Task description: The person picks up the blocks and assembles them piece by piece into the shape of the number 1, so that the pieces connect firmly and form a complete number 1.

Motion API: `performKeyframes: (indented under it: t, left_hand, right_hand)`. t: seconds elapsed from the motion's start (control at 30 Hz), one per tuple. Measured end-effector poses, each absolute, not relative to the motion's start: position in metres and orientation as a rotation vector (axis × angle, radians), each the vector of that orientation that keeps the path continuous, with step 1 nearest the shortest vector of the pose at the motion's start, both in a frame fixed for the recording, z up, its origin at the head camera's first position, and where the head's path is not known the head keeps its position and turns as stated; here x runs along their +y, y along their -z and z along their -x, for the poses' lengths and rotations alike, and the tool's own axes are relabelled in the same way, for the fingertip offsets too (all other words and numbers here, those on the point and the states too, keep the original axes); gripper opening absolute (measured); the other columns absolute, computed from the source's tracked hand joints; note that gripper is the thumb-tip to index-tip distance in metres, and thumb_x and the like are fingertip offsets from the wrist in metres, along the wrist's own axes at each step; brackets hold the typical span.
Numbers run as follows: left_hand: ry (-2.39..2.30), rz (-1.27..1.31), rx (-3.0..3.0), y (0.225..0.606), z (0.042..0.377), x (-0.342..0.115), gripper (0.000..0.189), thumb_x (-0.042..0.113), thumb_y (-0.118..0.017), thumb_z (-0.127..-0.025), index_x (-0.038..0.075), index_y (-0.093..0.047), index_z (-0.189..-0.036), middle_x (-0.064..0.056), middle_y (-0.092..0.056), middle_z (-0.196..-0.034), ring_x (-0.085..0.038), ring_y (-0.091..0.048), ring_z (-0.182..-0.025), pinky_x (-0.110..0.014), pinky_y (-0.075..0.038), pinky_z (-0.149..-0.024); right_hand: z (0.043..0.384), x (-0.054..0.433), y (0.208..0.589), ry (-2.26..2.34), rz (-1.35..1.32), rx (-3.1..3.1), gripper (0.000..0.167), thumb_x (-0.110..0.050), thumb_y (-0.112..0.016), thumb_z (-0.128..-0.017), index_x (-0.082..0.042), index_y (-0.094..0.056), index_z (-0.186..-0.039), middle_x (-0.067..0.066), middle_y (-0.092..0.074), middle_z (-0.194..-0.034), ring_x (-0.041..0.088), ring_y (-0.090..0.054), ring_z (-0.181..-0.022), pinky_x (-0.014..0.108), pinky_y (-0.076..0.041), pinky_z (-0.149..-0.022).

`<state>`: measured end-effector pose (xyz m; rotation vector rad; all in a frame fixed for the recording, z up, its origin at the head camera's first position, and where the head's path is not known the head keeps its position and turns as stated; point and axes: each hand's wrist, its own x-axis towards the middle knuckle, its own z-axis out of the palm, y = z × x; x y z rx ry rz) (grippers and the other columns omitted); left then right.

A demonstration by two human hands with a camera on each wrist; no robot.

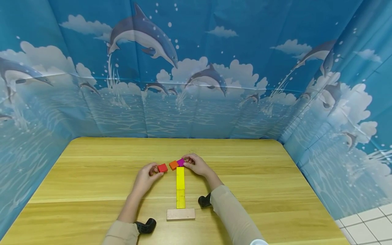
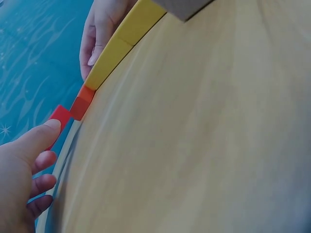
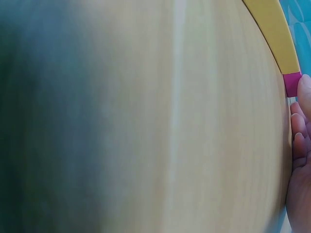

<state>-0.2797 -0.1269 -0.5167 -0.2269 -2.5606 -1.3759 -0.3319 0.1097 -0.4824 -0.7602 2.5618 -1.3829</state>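
My left hand pinches a red block between thumb and fingers. A small gap lies between it and the orange block to its right. The orange block touches a magenta block, which my right hand pinches from the right side. Both sit at the far end of two yellow blocks laid end to end. In the left wrist view, my thumb presses on the red block. In the right wrist view, the thumb lies against the magenta block; the fingers are partly cut off.
A pale wooden block lies crosswise at the near end of the yellow blocks. All of it rests on a wood-grain table. Black devices are on both wrists. A blue dolphin-print curtain stands behind the table.
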Motion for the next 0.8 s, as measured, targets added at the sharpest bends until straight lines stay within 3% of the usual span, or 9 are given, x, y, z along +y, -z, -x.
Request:
performKeyframes:
  t: [0.3, 0.8]
  left_hand:
    - [1.32, 0.259, -2.576, 0.518, 0.28, -0.12, 0.032, 0.015, -0.077, -0.073, 0.003, -0.064, -0.099, -0.002, -0.059, -0.078, -0.014, -0.048, -0.07, -0.028, -0.042, -0.064]
    - [1.191, 0.242, -2.612, 0.521, 0.282, -0.114, 0.034, 0.022, -0.078, -0.071, 0.006, -0.065, -0.098, 0.002, -0.059, -0.077, -0.014, -0.046, -0.071, -0.032, -0.037, -0.07]
  right_hand:
    - [0.346, 0.114, 0.507, 1.326, 0.727, 2.592, 0.025, -0.009, -0.056, -0.09, 0.0, -0.058, -0.113, 0.007, -0.052, -0.093, 0.016, -0.045, -0.08, 0.025, -0.041, -0.072]
    - [0.349, 0.114, 0.511, 1.337, 0.695, 2.583, 0.024, -0.009, -0.058, -0.089, -0.003, -0.059, -0.113, 0.006, -0.052, -0.093, 0.015, -0.046, -0.081, 0.026, -0.041, -0.073]
